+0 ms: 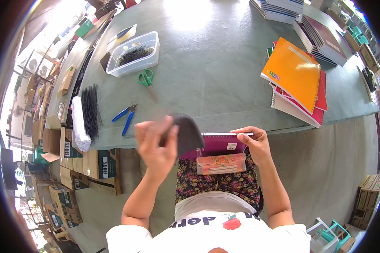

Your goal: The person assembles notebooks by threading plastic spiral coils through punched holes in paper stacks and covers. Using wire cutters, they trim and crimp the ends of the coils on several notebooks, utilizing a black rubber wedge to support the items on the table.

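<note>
A purple spiral notebook (223, 142) stands at the table's near edge, its wire-bound side up. My right hand (254, 142) grips its right end, thumb on the near face and fingers behind. My left hand (156, 141), smeared by motion, is closed on a dark curved sheet (188, 134) that bends over the notebook's left end. Whether this sheet is joined to the notebook I cannot tell. Below the notebook, over my lap, is a clear pouch (221, 163) with pinkish-orange contents. Blue-handled pliers (126, 118) lie beyond my left hand, jaws slightly apart.
Green-handled scissors (146, 80) lie by a clear plastic box (154, 55) of black coils. A bundle of black coils (90, 111) lies beside a white roll (80, 124). Orange and red notebooks (293, 74) are piled at right, with taller stacks (325, 40) behind. Cartons (99, 164) stand left.
</note>
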The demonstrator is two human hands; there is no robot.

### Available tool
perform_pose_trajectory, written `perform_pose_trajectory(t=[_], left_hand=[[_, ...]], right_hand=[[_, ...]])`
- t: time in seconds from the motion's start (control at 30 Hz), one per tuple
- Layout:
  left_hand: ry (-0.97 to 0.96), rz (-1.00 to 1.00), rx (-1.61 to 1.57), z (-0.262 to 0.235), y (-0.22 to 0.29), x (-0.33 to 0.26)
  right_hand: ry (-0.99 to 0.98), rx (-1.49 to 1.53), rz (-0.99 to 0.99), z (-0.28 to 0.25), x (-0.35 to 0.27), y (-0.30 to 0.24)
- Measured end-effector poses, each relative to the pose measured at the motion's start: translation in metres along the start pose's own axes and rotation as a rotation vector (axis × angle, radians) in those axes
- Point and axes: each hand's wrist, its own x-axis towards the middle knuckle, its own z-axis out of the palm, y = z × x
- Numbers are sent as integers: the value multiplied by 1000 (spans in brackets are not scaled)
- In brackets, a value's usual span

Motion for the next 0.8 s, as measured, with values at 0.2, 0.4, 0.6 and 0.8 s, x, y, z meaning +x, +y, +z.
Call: perform_pose_trajectory(t=[0.2,0.4,0.6,0.8], left_hand=[[-117,96,-105,6,4,6],[-704,-8,-284,11,14,-11],[-731,47,-228,31,15,-34],[-562,109,-168,37,23,-27]], right_hand=[[55,-50,-47,0,-3,5],[81,-2,-42,5,-2,5],[80,15,-51,7,-5,8],[90,-15,-43,8,-5,9]])
